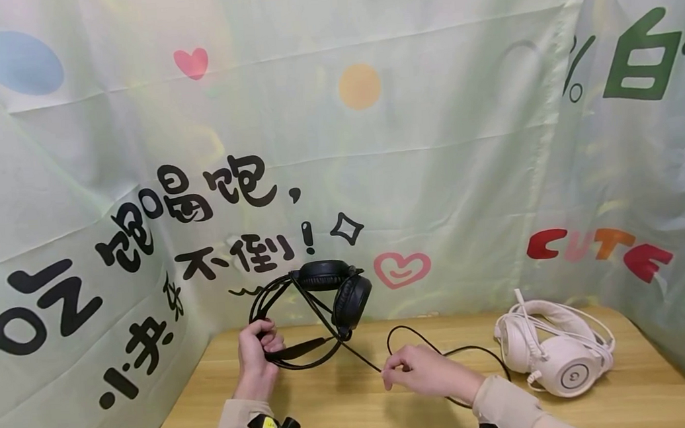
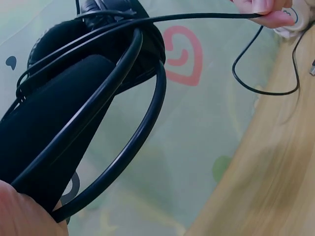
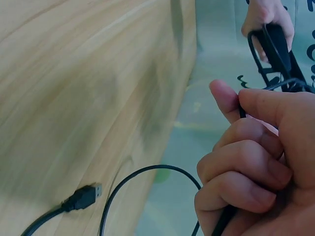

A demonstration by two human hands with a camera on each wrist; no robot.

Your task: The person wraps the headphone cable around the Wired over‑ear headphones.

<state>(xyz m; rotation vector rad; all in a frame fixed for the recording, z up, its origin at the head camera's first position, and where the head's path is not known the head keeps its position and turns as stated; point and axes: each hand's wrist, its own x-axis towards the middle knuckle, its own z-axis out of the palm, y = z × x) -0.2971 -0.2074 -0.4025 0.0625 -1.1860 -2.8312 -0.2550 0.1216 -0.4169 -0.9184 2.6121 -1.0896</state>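
My left hand (image 1: 257, 356) grips the headband of a pair of black over-ear headphones (image 1: 351, 303), raised above the table with the ear cups up and to the right. Loops of cable hang along the headband and cups. Between thumb and forefinger, my right hand (image 1: 428, 370) pinches the headphones' black cable (image 1: 361, 357), which runs taut from the cups. The other fingers of that hand are curled in, with cable passing beneath them in the right wrist view. Further along, slack cable curves over the tabletop, and a black USB plug (image 3: 82, 197) shows in the right wrist view.
A white headset (image 1: 553, 375) with a boom microphone and its cord wound around it sits at the right of the wooden table (image 1: 333, 427). Behind and beside the table hangs a pale printed cloth (image 1: 436, 187). A black wrist strap (image 1: 274, 427) is on the left sleeve.
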